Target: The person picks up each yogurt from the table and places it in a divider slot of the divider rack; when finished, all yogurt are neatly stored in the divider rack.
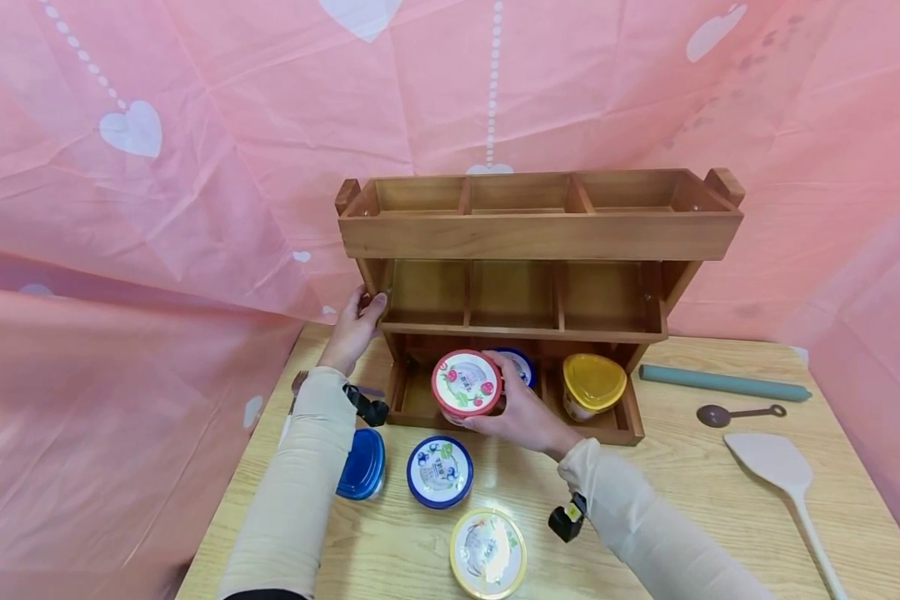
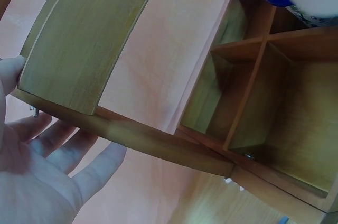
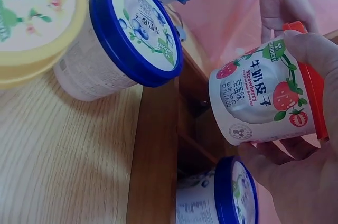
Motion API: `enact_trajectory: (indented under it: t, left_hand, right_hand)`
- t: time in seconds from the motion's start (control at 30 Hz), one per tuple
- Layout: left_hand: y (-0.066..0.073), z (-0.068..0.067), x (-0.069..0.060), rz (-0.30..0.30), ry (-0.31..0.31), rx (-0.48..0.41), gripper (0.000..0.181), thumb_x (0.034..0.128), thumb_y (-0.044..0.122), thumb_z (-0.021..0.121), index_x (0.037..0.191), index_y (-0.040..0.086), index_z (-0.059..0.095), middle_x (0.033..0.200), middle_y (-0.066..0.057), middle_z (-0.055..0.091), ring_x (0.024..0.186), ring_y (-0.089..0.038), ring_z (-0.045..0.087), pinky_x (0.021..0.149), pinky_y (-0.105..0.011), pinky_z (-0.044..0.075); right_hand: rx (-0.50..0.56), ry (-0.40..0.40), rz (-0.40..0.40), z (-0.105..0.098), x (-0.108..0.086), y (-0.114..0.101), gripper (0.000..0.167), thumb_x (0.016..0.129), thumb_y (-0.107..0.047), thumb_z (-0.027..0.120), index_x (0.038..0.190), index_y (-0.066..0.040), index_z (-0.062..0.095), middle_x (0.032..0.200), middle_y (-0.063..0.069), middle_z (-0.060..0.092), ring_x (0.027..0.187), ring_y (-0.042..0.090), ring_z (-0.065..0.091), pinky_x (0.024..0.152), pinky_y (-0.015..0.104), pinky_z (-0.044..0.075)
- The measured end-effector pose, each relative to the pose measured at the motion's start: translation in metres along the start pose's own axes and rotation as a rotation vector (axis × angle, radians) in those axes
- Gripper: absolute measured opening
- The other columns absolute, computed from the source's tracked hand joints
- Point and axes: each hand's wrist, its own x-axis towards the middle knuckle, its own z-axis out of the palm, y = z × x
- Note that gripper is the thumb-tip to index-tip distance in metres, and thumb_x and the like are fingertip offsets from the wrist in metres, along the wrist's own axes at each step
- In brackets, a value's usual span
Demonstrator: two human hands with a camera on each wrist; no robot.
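Observation:
My right hand (image 1: pixel 521 412) grips a white strawberry cup (image 3: pixel 261 92) with a red lid, held over the bottom tier of a wooden three-tier rack (image 1: pixel 540 237). In the right wrist view the thumb and fingers go around the cup near its lid. My left hand (image 1: pixel 352 329) holds the left side of the rack at the middle tier, thumb in front and fingers along the side rail (image 2: pixel 158 147). Behind the strawberry cup, a blue-lidded cup (image 1: pixel 523 367) stands in the bottom middle compartment. A tub with a yellow lid (image 1: pixel 594 382) occupies the bottom right compartment.
In front of the rack stand a blueberry cup (image 1: pixel 440 472), a yellow-rimmed cup (image 1: pixel 488 554) and a blue-lidded tub (image 1: pixel 362 464). To the right lie a grey-green rod (image 1: pixel 723 382), a brown spoon (image 1: pixel 716 416) and a white spatula (image 1: pixel 776 462). A fork (image 1: pixel 298 382) lies left.

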Motion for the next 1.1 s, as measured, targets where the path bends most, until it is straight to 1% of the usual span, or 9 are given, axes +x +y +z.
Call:
enact_trajectory:
  t: [0.07, 0.1, 0.13, 0.3, 0.33, 0.47, 0.63, 0.93, 1.1]
  left_hand:
    - [-0.001, 0.0, 0.001, -0.001, -0.002, 0.0, 0.068, 0.1015, 0.047, 0.047, 0.158, 0.021, 0.018, 0.161, -0.011, 0.027, 0.145, -0.032, 0.034, 0.113, -0.051, 0.038]
    - [0.004, 0.001, -0.002, -0.004, -0.007, 0.001, 0.067, 0.1022, 0.045, 0.047, 0.158, 0.02, 0.018, 0.16, -0.012, 0.027, 0.145, -0.033, 0.033, 0.113, -0.051, 0.038]
    - [0.003, 0.001, -0.002, -0.003, -0.005, 0.001, 0.066, 0.1023, 0.045, 0.047, 0.157, 0.02, 0.019, 0.16, -0.012, 0.027, 0.145, -0.033, 0.034, 0.113, -0.051, 0.038]
    - [0.002, 0.002, -0.001, 0.0, -0.003, -0.006, 0.063, 0.1031, 0.042, 0.047, 0.156, 0.017, 0.024, 0.159, -0.012, 0.029, 0.144, -0.033, 0.035, 0.113, -0.051, 0.039]
    - [-0.003, 0.002, 0.003, 0.0, 0.0, -0.009, 0.063, 0.1026, 0.044, 0.047, 0.156, 0.018, 0.024, 0.159, -0.011, 0.029, 0.144, -0.032, 0.035, 0.113, -0.051, 0.039]
    - [-0.004, 0.001, 0.004, -0.026, -0.008, -0.018, 0.064, 0.1027, 0.044, 0.046, 0.157, 0.02, 0.021, 0.161, -0.01, 0.026, 0.145, -0.031, 0.033, 0.114, -0.05, 0.038]
    - [-0.004, -0.001, 0.006, -0.023, -0.012, -0.038, 0.064, 0.1031, 0.043, 0.046, 0.157, 0.019, 0.02, 0.161, -0.01, 0.024, 0.146, -0.032, 0.031, 0.115, -0.052, 0.036]
    - [-0.001, 0.0, 0.003, -0.006, 0.018, -0.021, 0.061, 0.1033, 0.042, 0.046, 0.154, 0.016, 0.026, 0.157, -0.012, 0.032, 0.142, -0.032, 0.037, 0.112, -0.051, 0.041]
    - [0.001, 0.0, 0.002, -0.002, 0.02, -0.022, 0.059, 0.1036, 0.041, 0.047, 0.153, 0.015, 0.028, 0.156, -0.013, 0.033, 0.141, -0.032, 0.038, 0.111, -0.052, 0.041]
  right_hand:
    - [0.006, -0.012, 0.02, 0.003, 0.007, 0.0, 0.105, 0.075, -0.037, 0.086, 0.152, -0.022, 0.016, 0.147, 0.011, 0.039, 0.136, 0.033, 0.043, 0.112, 0.056, 0.038]
    - [0.01, -0.016, 0.025, 0.005, 0.011, 0.0, 0.106, 0.075, -0.037, 0.086, 0.152, -0.022, 0.015, 0.147, 0.012, 0.039, 0.136, 0.033, 0.043, 0.113, 0.056, 0.037]
    - [0.017, -0.017, 0.03, 0.007, 0.014, -0.001, 0.107, 0.074, -0.036, 0.087, 0.153, -0.021, 0.015, 0.147, 0.012, 0.04, 0.136, 0.033, 0.043, 0.113, 0.056, 0.036]
    - [0.017, -0.017, 0.03, 0.016, 0.031, -0.001, 0.106, 0.074, -0.032, 0.087, 0.152, -0.018, 0.017, 0.143, 0.013, 0.044, 0.133, 0.031, 0.046, 0.114, 0.053, 0.037]
    - [0.012, -0.017, 0.035, 0.018, 0.034, -0.001, 0.106, 0.074, -0.032, 0.087, 0.152, -0.018, 0.017, 0.143, 0.012, 0.044, 0.132, 0.031, 0.047, 0.113, 0.053, 0.037]
    - [-0.005, -0.015, 0.07, 0.026, 0.046, -0.004, 0.106, 0.074, -0.036, 0.087, 0.152, -0.019, 0.017, 0.144, 0.011, 0.044, 0.132, 0.03, 0.047, 0.113, 0.051, 0.039]
    - [0.001, 0.004, 0.078, 0.034, 0.061, -0.005, 0.105, 0.074, -0.036, 0.087, 0.152, -0.02, 0.018, 0.146, 0.009, 0.04, 0.133, 0.029, 0.045, 0.115, 0.05, 0.037]
    - [0.032, 0.014, 0.059, 0.044, 0.072, -0.001, 0.104, 0.076, -0.025, 0.086, 0.152, -0.017, 0.015, 0.148, 0.01, 0.039, 0.134, 0.03, 0.043, 0.116, 0.049, 0.035]
    - [0.033, 0.04, 0.055, 0.05, 0.075, 0.004, 0.103, 0.076, -0.023, 0.086, 0.152, -0.016, 0.017, 0.146, 0.01, 0.04, 0.134, 0.03, 0.044, 0.117, 0.048, 0.035]
